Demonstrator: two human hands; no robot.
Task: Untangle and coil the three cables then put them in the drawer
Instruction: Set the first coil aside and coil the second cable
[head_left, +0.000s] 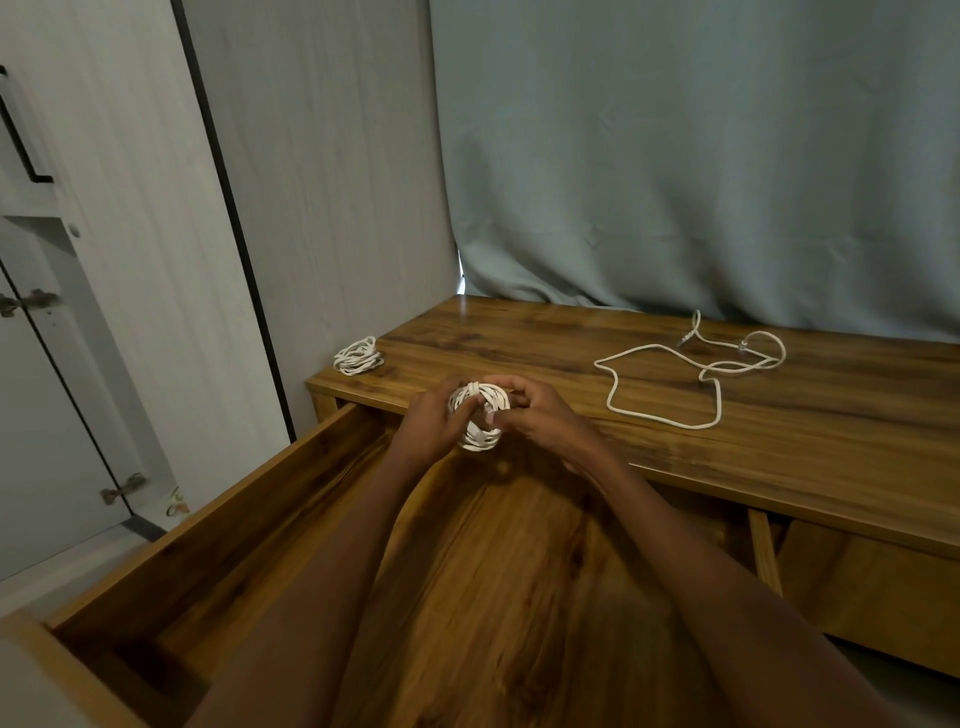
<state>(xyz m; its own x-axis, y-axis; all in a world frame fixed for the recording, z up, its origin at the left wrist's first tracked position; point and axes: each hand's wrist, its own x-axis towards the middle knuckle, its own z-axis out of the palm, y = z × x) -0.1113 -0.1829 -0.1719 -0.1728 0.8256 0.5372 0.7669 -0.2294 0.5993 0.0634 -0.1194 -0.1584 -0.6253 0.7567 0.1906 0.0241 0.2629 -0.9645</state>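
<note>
Left hand: its fingers are curled round the left side of a white coiled cable, gripping the bundle.
Right hand: its fingers are bent in against the right side of the same coil, thumb and fingertips pinching the wraps; the very tips are partly hidden by the cable.
Held coil: a small tight bundle with a band of cable wound across its middle, held in the air between both hands, above the front edge of the bench and the back of the open drawer.
Cables, counted: three, all white.
Second cable: a finished coil lying flat at the far left corner of the bench, well apart from the hands.
Third cable: a loose cable spread in open loops on the bench to the right, near the curtain, its plug ends lying toward the back.
Drawer: one, wooden, pulled out toward the person below the bench top; only its bare wooden floor and side walls show, with both forearms reaching over it.
Surroundings: a pale cabinet with a dark handle stands to the left; the grey-green curtain hangs behind the bench.
</note>
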